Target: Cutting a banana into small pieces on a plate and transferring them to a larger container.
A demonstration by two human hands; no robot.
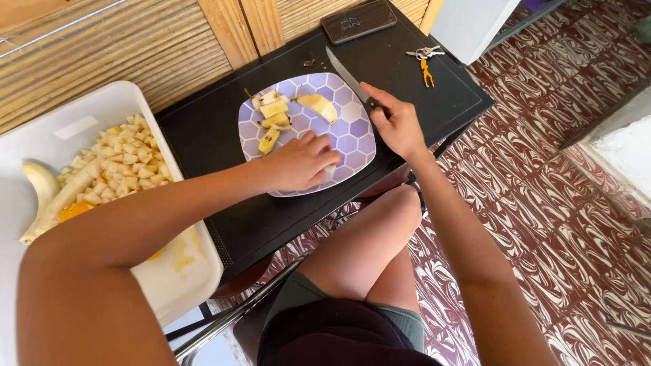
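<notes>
A square plate (pixel 352 146) with a purple honeycomb pattern lies on a small black table (pixel 210 129). On it are several cut banana pieces (pixel 273 118) and a larger peeled banana piece (pixel 319 105). My left hand (pixel 298 163) rests on the plate with fingers curled; what lies under it is hidden. My right hand (pixel 399 125) grips the dark handle of a kitchen knife (pixel 346 73), whose blade points away over the plate's far edge.
A white tray (pixel 108 98) at the left holds many diced banana pieces (pixel 125 166) and whole peeled bananas (pixel 41 186). A dark phone (pixel 358 20) and keys (pixel 424 57) lie at the table's far side. Bamboo wall behind; patterned tile floor right.
</notes>
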